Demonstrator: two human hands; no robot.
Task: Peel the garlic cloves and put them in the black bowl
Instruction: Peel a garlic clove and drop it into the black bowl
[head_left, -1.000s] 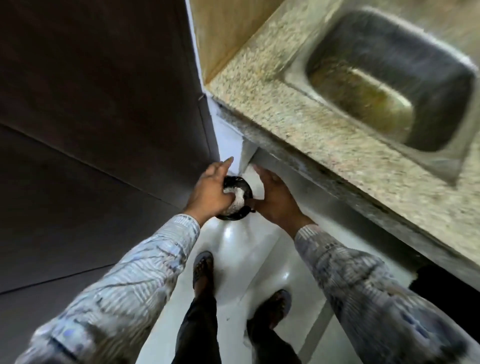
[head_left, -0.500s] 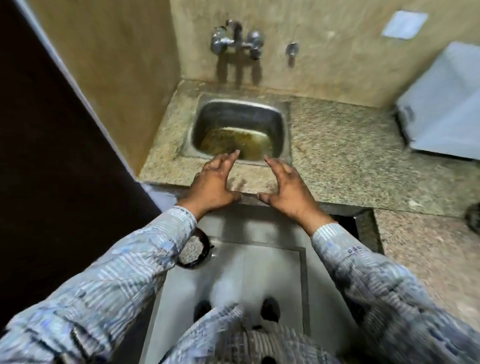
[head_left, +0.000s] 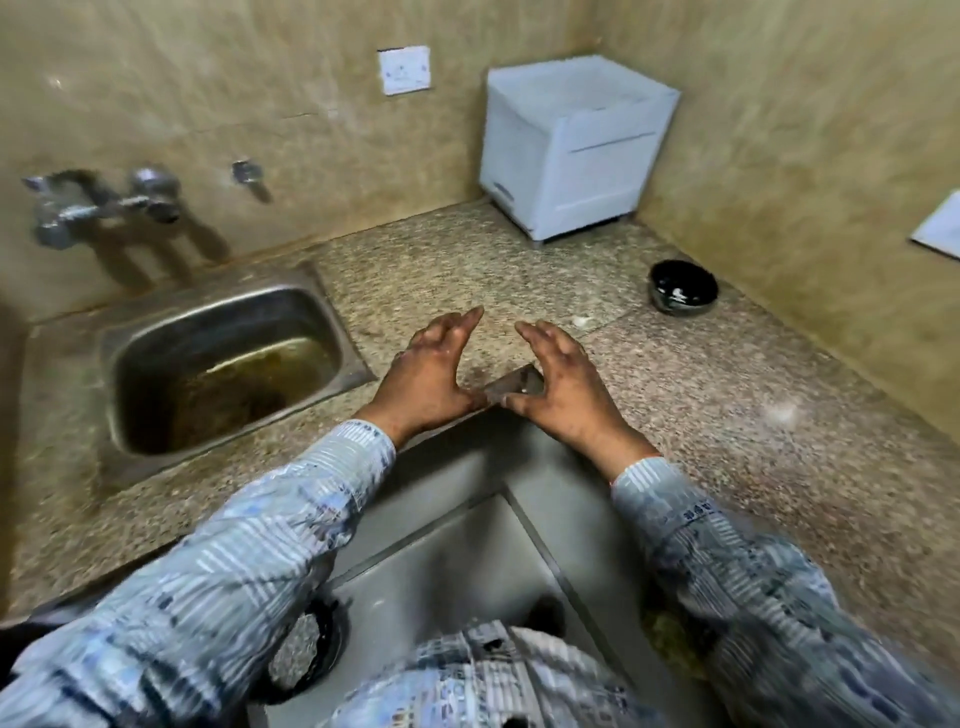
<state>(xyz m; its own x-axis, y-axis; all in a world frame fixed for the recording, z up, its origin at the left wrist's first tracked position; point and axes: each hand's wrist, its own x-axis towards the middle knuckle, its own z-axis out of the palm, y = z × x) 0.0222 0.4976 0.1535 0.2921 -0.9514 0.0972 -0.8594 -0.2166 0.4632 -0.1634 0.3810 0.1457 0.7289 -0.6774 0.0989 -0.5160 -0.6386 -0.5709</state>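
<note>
Kitchen corner, beige walls, speckled granite bench (head_left: 727, 415) running along both. Far left: steel wall taps (head_left: 104, 208) above a stainless sink (head_left: 156, 364) with brownish residue in the bottom. Below the bench edge, half hidden under the patterned left sleeve (head_left: 234, 571), sits a dark round dish (head_left: 306, 649) with pale speckled contents; too blurred to say what.

Centre: left hand (head_left: 431, 376) hovers over the bench front, fingers spread and loosely bent, thumb pointing inward. Between the thumbs is a small blurred grey patch (head_left: 514, 387); cannot tell what it is or if either thumb touches it. Right hand (head_left: 566, 389) mirrors the left, fingers spread, gripping nothing I can make out.

Just past the right fingertips lies a small white fleck (head_left: 582, 322) on the bench, maybe a clove or a bit of skin. Back corner: white boxy appliance (head_left: 571, 150). Right of it, well apart from the hands, the glossy black bowl (head_left: 685, 280) stands upright on the bench with a few white bits inside, probably peeled garlic.

Step in hand, as judged: between cloves, no peeling under way. Next move likely calls for fetching an unpeeled clove, pinching it with both hands to strip the skin, then reaching right to drop it in the black bowl.
</note>
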